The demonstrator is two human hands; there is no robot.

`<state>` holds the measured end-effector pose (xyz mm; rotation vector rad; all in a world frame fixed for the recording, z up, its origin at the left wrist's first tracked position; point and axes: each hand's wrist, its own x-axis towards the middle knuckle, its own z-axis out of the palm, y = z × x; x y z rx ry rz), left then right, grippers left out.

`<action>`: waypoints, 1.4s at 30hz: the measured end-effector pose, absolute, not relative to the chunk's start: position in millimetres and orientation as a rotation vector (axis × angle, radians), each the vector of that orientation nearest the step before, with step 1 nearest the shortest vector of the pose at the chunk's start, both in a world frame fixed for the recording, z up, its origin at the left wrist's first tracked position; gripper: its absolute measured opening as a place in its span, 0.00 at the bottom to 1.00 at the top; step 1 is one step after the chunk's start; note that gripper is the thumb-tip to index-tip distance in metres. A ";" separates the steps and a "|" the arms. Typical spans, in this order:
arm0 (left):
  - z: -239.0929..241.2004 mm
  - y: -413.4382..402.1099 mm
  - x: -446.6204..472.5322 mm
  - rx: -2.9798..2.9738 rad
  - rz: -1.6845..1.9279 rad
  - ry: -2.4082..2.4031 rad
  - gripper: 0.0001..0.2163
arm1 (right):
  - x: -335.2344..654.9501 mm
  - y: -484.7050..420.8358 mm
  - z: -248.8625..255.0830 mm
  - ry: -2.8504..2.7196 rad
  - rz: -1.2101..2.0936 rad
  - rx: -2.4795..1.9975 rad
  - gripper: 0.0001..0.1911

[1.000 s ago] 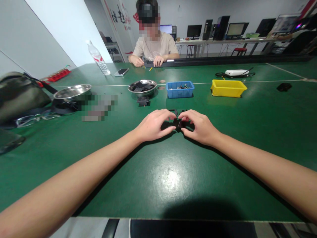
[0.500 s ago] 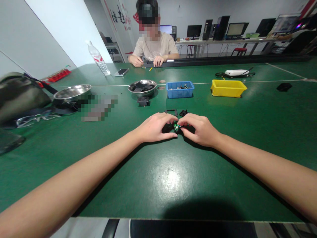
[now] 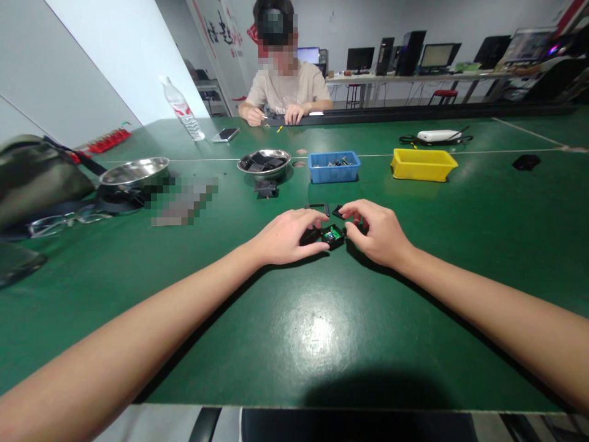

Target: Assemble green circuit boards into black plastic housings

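Observation:
A small black plastic case (image 3: pixel 337 244) sits on the green table with a green circuit board (image 3: pixel 332 233) inside it. My left hand (image 3: pixel 288 238) is curled around the case's left side, thumb in front and fingers behind, holding it. To the right, my right hand (image 3: pixel 380 233) is off the board, its thumb and fingers apart. Its fingertips reach beside a small black plastic part (image 3: pixel 338 211) behind the case; whether they touch it I cannot tell. A black rectangular frame (image 3: pixel 327 209) lies just left of that part.
Behind my hands stand a steel bowl (image 3: pixel 243 171) of black parts, a blue bin (image 3: pixel 334 175) with small metal pieces and a yellow bin (image 3: pixel 424 172). Another steel bowl (image 3: pixel 133 175) and glasses (image 3: pixel 69 221) lie left. A person (image 3: pixel 288 92) sits opposite.
My right hand has let go of the board area and moved right and back toward the black part, its fingers opening. More of the circuit board shows. My left hand stays put.

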<state>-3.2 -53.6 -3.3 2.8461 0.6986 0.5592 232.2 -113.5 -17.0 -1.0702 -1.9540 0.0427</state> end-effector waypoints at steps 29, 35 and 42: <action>-10.4 -36.8 -12.7 2.796 0.496 0.712 0.30 | 259.1 -83.1 -26.3 -2.239 0.135 -1.343 0.21; -7.1 -45.2 -7.2 2.809 0.427 0.675 0.27 | 257.7 -83.8 -27.0 -2.199 0.100 -1.448 0.23; -4.7 -46.3 -6.1 2.768 0.578 0.736 0.18 | 256.6 -83.8 -29.0 -2.028 0.003 -1.724 0.26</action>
